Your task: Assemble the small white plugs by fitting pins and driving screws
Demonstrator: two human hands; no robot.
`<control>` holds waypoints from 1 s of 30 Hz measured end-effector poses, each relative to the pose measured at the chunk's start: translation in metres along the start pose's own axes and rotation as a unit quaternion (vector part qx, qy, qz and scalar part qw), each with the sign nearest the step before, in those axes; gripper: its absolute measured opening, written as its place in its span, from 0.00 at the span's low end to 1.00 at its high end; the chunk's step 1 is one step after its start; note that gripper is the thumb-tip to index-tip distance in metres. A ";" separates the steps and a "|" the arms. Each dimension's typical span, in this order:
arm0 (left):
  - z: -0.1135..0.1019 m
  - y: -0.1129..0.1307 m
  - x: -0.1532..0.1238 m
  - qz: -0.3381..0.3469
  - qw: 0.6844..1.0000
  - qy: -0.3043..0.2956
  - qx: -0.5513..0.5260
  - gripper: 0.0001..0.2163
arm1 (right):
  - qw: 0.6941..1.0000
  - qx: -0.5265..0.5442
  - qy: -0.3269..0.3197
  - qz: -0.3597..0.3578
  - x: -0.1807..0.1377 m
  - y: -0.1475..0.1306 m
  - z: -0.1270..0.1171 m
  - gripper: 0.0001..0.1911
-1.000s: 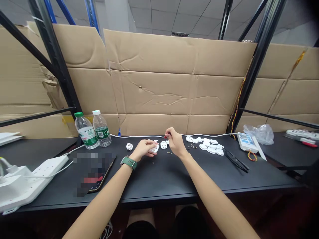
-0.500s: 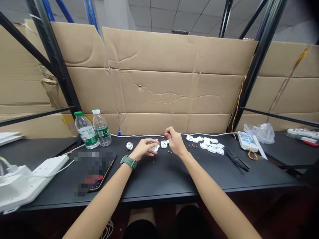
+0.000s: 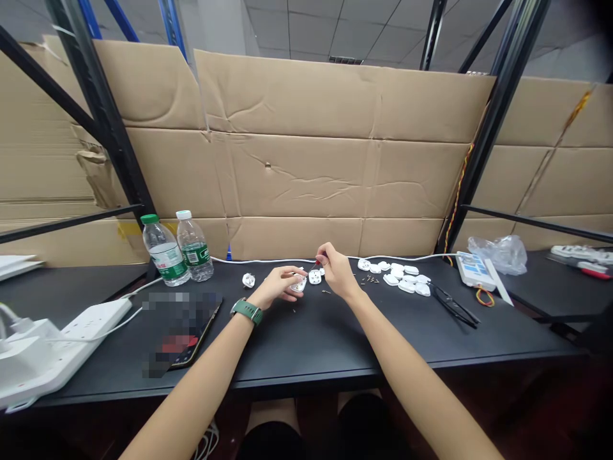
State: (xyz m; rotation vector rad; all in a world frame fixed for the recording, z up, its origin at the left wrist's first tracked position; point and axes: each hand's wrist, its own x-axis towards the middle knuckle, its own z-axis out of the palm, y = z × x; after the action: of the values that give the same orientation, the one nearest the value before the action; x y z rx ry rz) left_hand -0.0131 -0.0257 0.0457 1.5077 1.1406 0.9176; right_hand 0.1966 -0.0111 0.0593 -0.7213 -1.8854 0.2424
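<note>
Near the middle of the black table, my left hand (image 3: 280, 285) is closed on a small white plastic plug part (image 3: 297, 286), steadying it at the tabletop. My right hand (image 3: 332, 267) pinches a small screwdriver with a red handle (image 3: 318, 261); its thin shaft slants down left to the part under my left fingers. The exact tip contact is too small to tell. Just right of that part lies another white plug piece (image 3: 315, 276). A further white plug piece (image 3: 248, 280) rests to the left of my left hand.
Several white plastic covers (image 3: 407, 287) and small loose screws (image 3: 370, 280) lie to the right, beside black-framed glasses (image 3: 454, 305). Two water bottles (image 3: 195, 255), a phone (image 3: 204, 335) and a white power strip (image 3: 71, 351) are on the left. Cardboard (image 3: 297, 172) walls the back.
Both hands keep their places on the plug part and the screwdriver. Only a slight shift of the whole view shows.
</note>
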 end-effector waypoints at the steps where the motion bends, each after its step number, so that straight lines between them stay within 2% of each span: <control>1: 0.000 0.000 0.000 -0.001 1.000 0.000 -0.001 0.24 | 1.000 0.000 0.000 0.001 0.000 0.000 0.000 0.09; 6: 0.002 0.002 -0.001 -0.016 1.000 0.003 -0.013 0.23 | 1.000 -0.004 0.000 -0.007 -0.002 -0.004 -0.001 0.09; 12: 0.002 0.001 0.000 -0.025 0.999 0.005 -0.023 0.22 | 0.999 -0.003 0.017 -0.049 -0.004 -0.007 -0.001 0.09; 18: -0.002 -0.007 0.006 -0.007 0.999 0.006 -0.034 0.22 | 0.990 0.002 0.141 -0.007 -0.002 -0.005 -0.004 0.09; 20: -0.003 -0.009 0.007 -0.001 0.999 0.009 -0.036 0.22 | 0.988 0.021 0.150 -0.001 0.001 -0.002 -0.005 0.10; 23: -0.004 -0.010 0.007 0.003 0.999 0.008 -0.034 0.22 | 0.995 0.015 0.096 -0.018 0.002 0.003 -0.004 0.11; 27: -0.004 -0.008 0.006 0.009 1.000 0.001 -0.023 0.24 | 0.995 -0.065 -0.062 -0.042 -0.003 0.006 0.003 0.10; 30: -0.003 -0.006 0.005 0.007 1.000 0.001 -0.019 0.25 | 0.983 -0.114 -0.139 -0.045 -0.009 0.007 0.010 0.05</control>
State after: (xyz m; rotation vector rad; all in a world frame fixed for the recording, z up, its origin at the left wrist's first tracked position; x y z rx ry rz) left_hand -0.0159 -0.0200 0.0403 1.4867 1.1089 0.9461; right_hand 0.1924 -0.0089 0.0449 -0.7843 -2.2321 0.0717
